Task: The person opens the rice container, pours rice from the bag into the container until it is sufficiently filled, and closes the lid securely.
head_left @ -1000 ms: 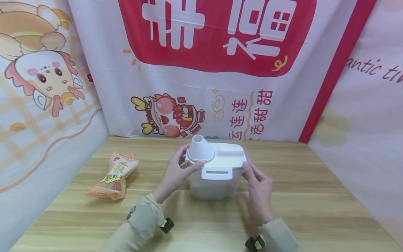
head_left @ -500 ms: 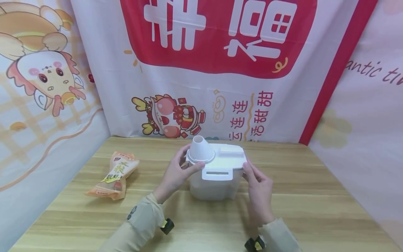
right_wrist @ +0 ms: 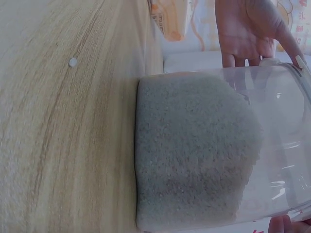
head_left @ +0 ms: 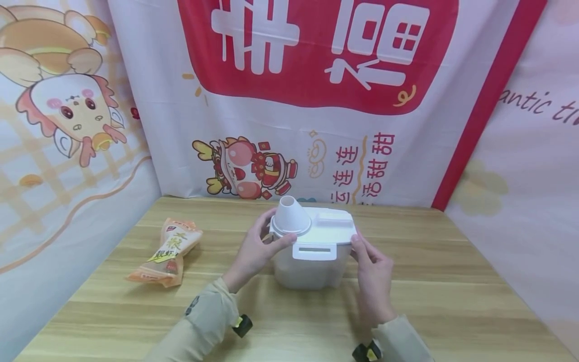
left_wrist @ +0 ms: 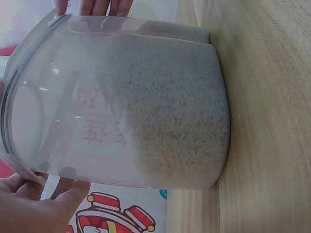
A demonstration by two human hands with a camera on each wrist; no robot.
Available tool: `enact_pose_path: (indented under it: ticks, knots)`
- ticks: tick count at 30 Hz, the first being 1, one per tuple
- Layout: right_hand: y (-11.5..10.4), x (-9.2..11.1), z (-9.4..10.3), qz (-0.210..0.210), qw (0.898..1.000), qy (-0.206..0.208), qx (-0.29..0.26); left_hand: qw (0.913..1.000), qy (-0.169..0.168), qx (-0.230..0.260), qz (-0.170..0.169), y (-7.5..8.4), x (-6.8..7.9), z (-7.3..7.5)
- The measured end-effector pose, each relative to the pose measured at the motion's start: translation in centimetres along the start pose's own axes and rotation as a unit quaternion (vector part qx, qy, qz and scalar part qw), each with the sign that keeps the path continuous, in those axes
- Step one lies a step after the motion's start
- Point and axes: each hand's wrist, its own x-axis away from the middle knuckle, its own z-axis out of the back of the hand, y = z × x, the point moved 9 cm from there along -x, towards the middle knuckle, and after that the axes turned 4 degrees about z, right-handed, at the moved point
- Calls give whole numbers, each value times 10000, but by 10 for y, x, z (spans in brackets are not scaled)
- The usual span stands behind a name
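A translucent rice container (head_left: pixel 307 274) stands upright on the table, partly filled with rice (left_wrist: pixel 170 111) that slopes higher on one side. Its white lid (head_left: pixel 333 225) carries a cone-shaped spout (head_left: pixel 290 216) on the left and a raised bar on the right. My left hand (head_left: pixel 256 251) grips the upper left side, thumb at the lid's front edge near the spout. On the opposite side, my right hand (head_left: pixel 375 276) holds the upper right corner, thumb against the lid's edge. Parts of the fingers on both hands are hidden behind the container.
An orange-and-clear packet (head_left: pixel 171 254) with printed lettering lies on the wooden table (head_left: pixel 452 301), left of the container. Printed cloth hangs behind the table and along both sides. A small white speck (right_wrist: pixel 73 62) lies on the tabletop in the right wrist view.
The head view shifts slightly, so everything appears a little lower and further right. Both hands keep their hold, and the container stays in place on the table.
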Motion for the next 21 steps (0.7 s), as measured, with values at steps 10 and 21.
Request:
enact_pose_path:
  ticks: [10, 21]
  knots:
    - [1, 4, -2, -133, 9998, 76, 123, 10000, -87, 9, 13, -1, 0, 1]
    - [-18, -23, 4, 0, 9873, -797, 1372, 9998, -120, -126, 82, 0, -1, 1]
